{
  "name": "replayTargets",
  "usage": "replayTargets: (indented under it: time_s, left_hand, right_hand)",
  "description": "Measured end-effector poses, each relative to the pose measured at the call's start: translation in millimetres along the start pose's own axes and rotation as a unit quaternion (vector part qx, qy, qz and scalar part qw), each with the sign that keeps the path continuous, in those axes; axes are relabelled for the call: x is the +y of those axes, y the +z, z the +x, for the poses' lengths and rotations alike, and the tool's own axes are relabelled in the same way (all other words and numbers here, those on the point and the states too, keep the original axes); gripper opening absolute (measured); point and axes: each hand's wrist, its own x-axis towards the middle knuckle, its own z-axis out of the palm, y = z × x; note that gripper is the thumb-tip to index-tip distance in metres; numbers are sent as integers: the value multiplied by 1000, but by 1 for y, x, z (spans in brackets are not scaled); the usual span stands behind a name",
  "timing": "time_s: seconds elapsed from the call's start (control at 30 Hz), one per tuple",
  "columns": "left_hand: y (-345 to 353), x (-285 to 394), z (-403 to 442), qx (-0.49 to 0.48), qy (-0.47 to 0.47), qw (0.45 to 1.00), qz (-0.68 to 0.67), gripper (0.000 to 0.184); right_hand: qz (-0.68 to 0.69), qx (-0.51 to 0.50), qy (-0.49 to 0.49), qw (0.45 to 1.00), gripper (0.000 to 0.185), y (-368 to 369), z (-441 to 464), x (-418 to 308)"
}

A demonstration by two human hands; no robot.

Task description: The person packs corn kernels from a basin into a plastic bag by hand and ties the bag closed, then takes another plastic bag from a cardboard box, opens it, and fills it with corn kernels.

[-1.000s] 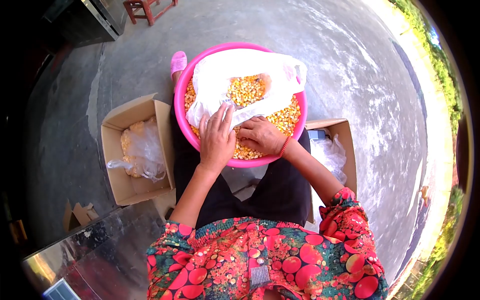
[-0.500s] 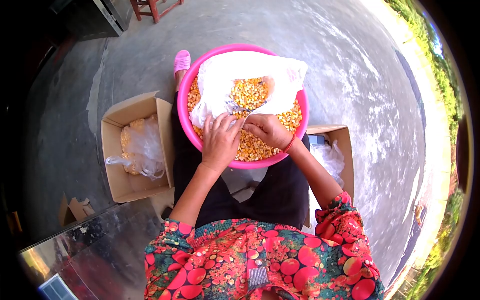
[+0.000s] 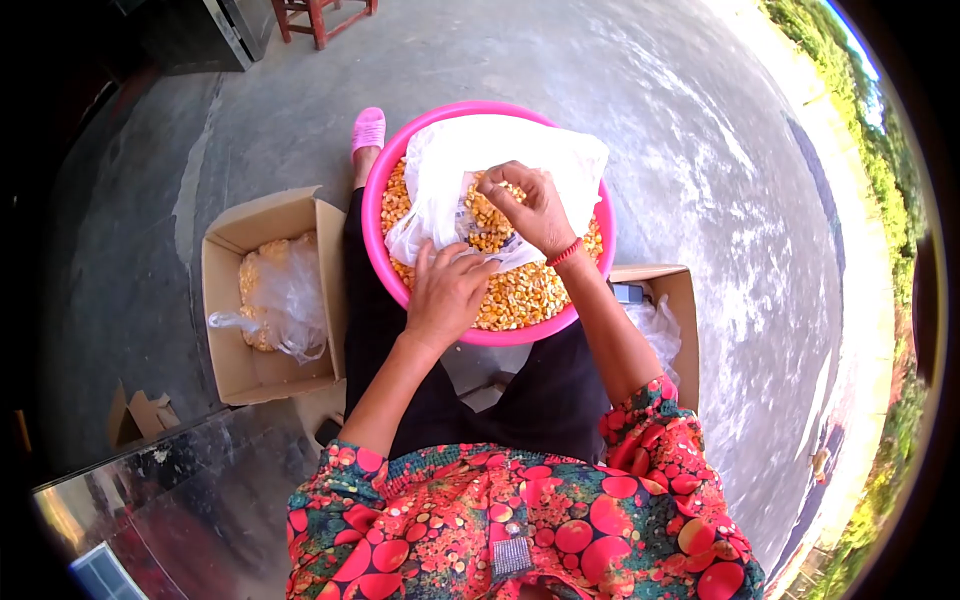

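A pink basin (image 3: 374,240) full of yellow corn kernels (image 3: 522,296) rests at my lap. On the corn lies a white plastic bag (image 3: 445,150), its mouth open toward me, with more kernels inside. My left hand (image 3: 447,290) lies with fingers spread on the near edge of the bag, at the left. My right hand (image 3: 530,208) is raised over the bag's opening, its thumb and fingers bent together; whatever they hold, if anything, is too small to make out.
On the left stands a cardboard box (image 3: 228,350) with a clear bag of kernels. Another cardboard box (image 3: 684,330) at the right holds a plastic bag and a dark item. A red stool (image 3: 318,22) stands beyond, near a dark cabinet (image 3: 205,40).
My right hand has moved from the loose corn at the near side up over the bag's opening. My left hand has stayed by the bag's near edge, shifting slightly.
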Motion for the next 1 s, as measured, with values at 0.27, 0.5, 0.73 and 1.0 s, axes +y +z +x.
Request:
replayTargets:
  time_s: [0.27,0.5,0.73,1.0]
  left_hand:
    - [1,0,0,27,4,1000,-2,22]
    - [2,-1,0,35,3,999,5,20]
    - [4,-2,-1,35,-7,999,6,19]
    - [4,-2,-1,46,-10,999,-2,20]
  right_hand:
    - [-87,-117,20,989,8,-30,-71,-11]
    - [-281,-37,-16,959,9,-12,-106,24]
    - [-266,-89,14,960,17,32,-105,4]
    - [-177,-83,-4,981,14,29,-104,22]
